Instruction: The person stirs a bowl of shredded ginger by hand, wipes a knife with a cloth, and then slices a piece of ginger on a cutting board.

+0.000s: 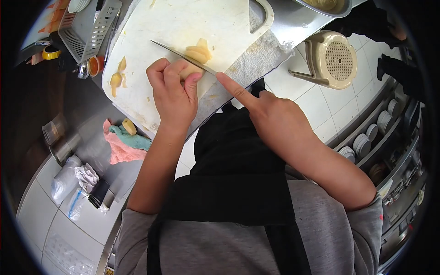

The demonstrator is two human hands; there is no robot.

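Observation:
On the white cutting board (151, 23), my left hand (175, 94) is closed with curled fingers over a pale yellow peeled piece, likely potato (191, 71). My right hand (275, 112) grips a knife (183, 56), its index finger stretched along the back of the blade near the handle; the handle itself is hidden under the hand. The blade lies across the board beside my left knuckles. Just beyond it, several cut slices (198, 52) lean together. A few offcuts (118, 80) rest at the board's left edge.
Under the board lies a grey towel (256, 59). Pink and green cloths (126, 142) hold a small potato-like piece (129, 126). A plastic basket (89, 32) stands upper left, a metal bowl (337, 10) upper right. A beige stool (339, 59) and plate shelves (362, 144) are to the right.

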